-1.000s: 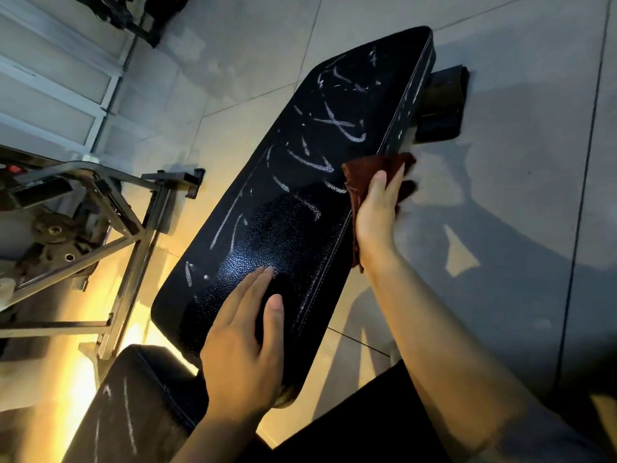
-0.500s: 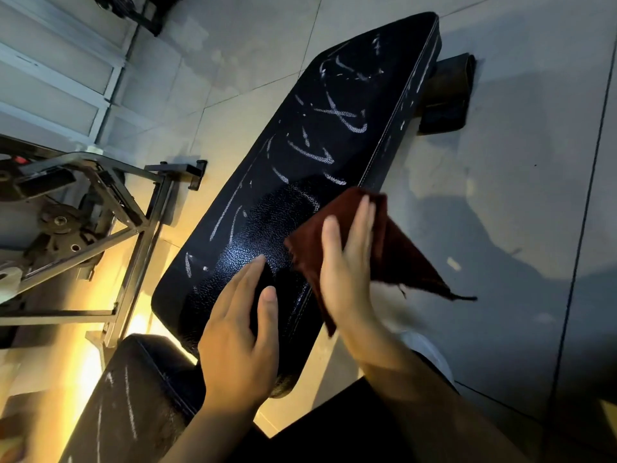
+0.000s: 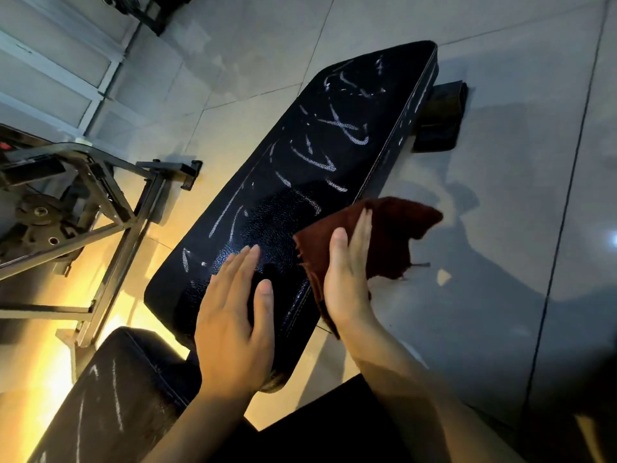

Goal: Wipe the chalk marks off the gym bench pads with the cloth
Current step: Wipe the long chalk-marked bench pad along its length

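Note:
A long black bench pad (image 3: 293, 195) runs away from me, with white chalk marks (image 3: 350, 132) scrawled over its far half and a few near its left edge. My left hand (image 3: 233, 315) lies flat on the pad's near end, fingers straight. With straight fingers, my right hand (image 3: 347, 279) presses a dark red cloth (image 3: 397, 228) against the pad's right side edge; part of the cloth hangs loose to the right. A second black pad (image 3: 110, 389) at the lower left also carries chalk streaks.
A metal rack frame (image 3: 110, 195) with weight plates (image 3: 40, 212) stands left of the bench. The bench's black foot (image 3: 440, 118) sticks out at the far right. Grey floor tiles (image 3: 500, 228) lie to the right, and my dark-clothed leg fills the bottom.
My right hand has slid the cloth back along the pad's right edge toward me, from mid-pad to beside my left hand. The left hand has stayed flat on the pad.

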A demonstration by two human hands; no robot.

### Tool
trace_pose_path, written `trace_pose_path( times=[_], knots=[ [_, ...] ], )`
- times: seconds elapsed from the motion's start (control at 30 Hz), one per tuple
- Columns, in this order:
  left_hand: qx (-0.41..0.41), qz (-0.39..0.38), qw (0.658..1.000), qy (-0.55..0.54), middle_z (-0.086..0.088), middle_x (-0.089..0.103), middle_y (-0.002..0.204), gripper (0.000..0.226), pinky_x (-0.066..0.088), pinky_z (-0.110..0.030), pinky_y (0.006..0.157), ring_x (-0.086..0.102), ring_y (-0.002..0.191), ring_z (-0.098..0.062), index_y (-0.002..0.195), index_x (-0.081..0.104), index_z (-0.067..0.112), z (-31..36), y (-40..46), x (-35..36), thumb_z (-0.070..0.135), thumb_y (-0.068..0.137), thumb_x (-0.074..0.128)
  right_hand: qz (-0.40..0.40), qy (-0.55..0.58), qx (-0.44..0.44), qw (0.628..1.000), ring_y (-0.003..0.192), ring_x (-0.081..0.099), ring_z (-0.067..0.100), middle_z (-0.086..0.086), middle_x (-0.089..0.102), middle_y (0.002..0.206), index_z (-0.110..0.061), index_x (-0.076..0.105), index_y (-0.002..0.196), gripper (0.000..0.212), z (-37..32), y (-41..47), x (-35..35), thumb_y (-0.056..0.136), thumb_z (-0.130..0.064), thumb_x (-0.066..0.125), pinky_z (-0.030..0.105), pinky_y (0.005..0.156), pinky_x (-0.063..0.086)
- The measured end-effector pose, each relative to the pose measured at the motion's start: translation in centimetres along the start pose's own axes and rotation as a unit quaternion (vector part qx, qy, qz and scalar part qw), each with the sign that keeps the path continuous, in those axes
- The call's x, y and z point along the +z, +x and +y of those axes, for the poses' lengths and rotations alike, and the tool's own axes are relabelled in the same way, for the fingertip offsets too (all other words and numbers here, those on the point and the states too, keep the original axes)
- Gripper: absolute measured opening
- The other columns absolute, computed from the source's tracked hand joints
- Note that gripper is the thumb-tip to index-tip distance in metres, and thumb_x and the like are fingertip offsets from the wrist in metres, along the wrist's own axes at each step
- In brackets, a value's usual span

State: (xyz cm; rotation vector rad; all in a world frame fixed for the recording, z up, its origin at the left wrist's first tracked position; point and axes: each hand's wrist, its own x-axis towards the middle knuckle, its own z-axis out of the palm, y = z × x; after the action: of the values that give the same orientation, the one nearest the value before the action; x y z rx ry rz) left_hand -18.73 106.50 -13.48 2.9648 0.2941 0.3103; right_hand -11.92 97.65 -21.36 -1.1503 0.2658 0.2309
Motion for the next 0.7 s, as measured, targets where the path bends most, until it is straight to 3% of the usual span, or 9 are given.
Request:
trace_pose_path(
  times=[0.17,0.33,0.47,0.6,0.7],
  knots=[
    [-0.006,-0.028,0.999,0.017,0.009,0.043,0.148,0.064,0.031,-0.043,0.113,0.033,0.139,-0.01,0.139,0.049,0.028,0.3,0.1,-0.5,0.06,0.092,0.019,-0.106,-0.018,0.067,0.992,0.149,0.0,0.007,-0.01,-0.005,0.163,-0.035,-0.003,0.153,0.057,-0.6,-5.0,-0.6,0.104,-0.041,0.025,0.042,0.123,0.011],
    [0.039,-0.044,0.998,0.014,0.008,0.056,0.136,0.066,0.037,-0.047,0.109,0.043,0.133,-0.011,0.122,0.065,0.027,0.0,0.2,-0.7,0.068,0.09,0.025,-0.189,-0.065,0.082,0.976,0.148,0.017,0.015,-0.003,0.009,0.163,-0.031,0.0,0.154,0.056,-1.9,-6.5,-2.3,0.105,-0.04,0.024,0.04,0.119,0.024],
    [0.102,-0.023,0.994,-0.003,0.012,0.064,0.123,0.057,0.038,-0.042,0.105,0.053,0.123,-0.01,0.11,0.072,0.031,-0.6,-0.2,-0.6,0.069,0.085,0.039,-0.239,-0.066,0.109,0.963,0.145,0.024,0.018,-0.001,0.012,0.162,-0.032,0.001,0.154,0.06,-2.4,-7.1,-3.0,0.102,-0.047,0.026,0.027,0.11,0.034],
    [0.135,-0.022,0.99,-0.031,0.016,0.065,0.117,0.044,0.046,-0.043,0.097,0.059,0.114,-0.009,0.102,0.074,0.033,-0.9,-0.3,-0.7,0.062,0.082,0.047,-0.249,-0.009,0.121,0.961,0.144,0.029,0.021,0.001,0.02,0.161,-0.04,0.01,0.153,0.082,-1.4,-6.5,-3.2,0.083,-0.068,0.042,0.045,0.116,0.031],
    [0.166,-0.013,0.985,-0.044,0.015,0.067,0.103,0.029,0.051,-0.039,0.087,0.063,0.099,-0.009,0.092,0.075,0.03,-0.9,-0.2,-0.7,0.05,0.082,0.057,-0.241,-0.042,0.094,0.965,0.145,0.027,0.018,-0.001,0.019,0.161,-0.039,0.015,0.153,0.082,-0.8,-6.4,-3.0,0.081,-0.066,0.043,0.046,0.118,0.028]
  ],
)
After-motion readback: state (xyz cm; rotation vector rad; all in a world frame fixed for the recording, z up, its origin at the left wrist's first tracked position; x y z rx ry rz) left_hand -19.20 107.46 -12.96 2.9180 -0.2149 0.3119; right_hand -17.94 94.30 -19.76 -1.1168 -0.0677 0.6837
